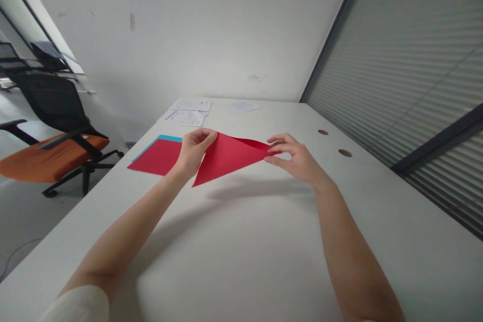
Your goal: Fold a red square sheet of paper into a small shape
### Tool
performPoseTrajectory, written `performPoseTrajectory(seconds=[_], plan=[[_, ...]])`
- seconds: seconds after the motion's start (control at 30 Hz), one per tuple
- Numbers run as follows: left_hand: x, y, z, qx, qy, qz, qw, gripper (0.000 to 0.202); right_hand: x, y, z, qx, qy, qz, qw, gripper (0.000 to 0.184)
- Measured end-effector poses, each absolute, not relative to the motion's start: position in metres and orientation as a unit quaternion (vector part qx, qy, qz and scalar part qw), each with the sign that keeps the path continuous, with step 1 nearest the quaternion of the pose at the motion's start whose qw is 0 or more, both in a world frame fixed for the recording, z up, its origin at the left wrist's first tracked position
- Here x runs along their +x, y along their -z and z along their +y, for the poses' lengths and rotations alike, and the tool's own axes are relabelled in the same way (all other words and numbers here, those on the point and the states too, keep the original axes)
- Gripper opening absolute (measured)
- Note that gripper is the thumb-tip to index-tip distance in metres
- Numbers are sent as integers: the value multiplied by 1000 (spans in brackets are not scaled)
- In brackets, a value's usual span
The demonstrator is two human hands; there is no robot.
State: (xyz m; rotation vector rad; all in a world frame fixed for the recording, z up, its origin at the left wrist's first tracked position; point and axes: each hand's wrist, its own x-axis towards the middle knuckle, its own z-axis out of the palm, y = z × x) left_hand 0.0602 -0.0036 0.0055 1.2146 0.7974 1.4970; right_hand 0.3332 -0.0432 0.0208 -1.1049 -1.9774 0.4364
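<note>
Between my hands a folded red sheet of paper (234, 157) hangs above the white table, with a shadow below it. It has a triangular outline, and its layers part slightly along the top edge. My left hand (196, 148) pinches the upper left corner, thumb in front. At the right tip, my right hand (289, 155) has its fingers and thumb closed around the pointed end. Left of my left hand, another red sheet (153, 157) lies flat on the table, partly over a blue sheet (169, 138) whose edge shows at the top and left.
Printed papers (188, 112) lie at the far left of the white table (241, 261), and another printed sheet (241, 106) at the back. Two round holes (344, 153) are cut near the right edge. An orange-seated office chair (56, 156) stands left; a blinds-covered partition (407, 70) runs along the right.
</note>
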Motion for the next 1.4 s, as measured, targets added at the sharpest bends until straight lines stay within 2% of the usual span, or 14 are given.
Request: performPoseTrajectory(seconds=[0.13, 0.4, 0.67, 0.8, 1.03, 1.17, 1.4], plan=[[58, -6, -2, 491, -636, 312, 507, 33, 338, -16, -37, -445, -200, -758, 432, 24], [61, -7, -5, 484, -658, 315, 483, 32, 325, -16, -36, -448, -327, -612, 565, 28], [66, -8, -7, 477, -677, 312, 465, 35, 312, -17, -34, -406, -326, -559, 645, 33], [68, -7, -7, 476, -691, 295, 457, 34, 313, -14, -32, -403, -345, -550, 645, 52], [72, -9, -12, 458, -685, 301, 479, 35, 309, -12, -28, -370, -401, -511, 665, 32], [71, -9, -11, 436, -690, 294, 497, 37, 308, -12, -30, -373, -401, -494, 675, 31], [71, -7, -9, 458, -689, 311, 469, 35, 311, -10, -29, -393, -378, -507, 667, 31]])
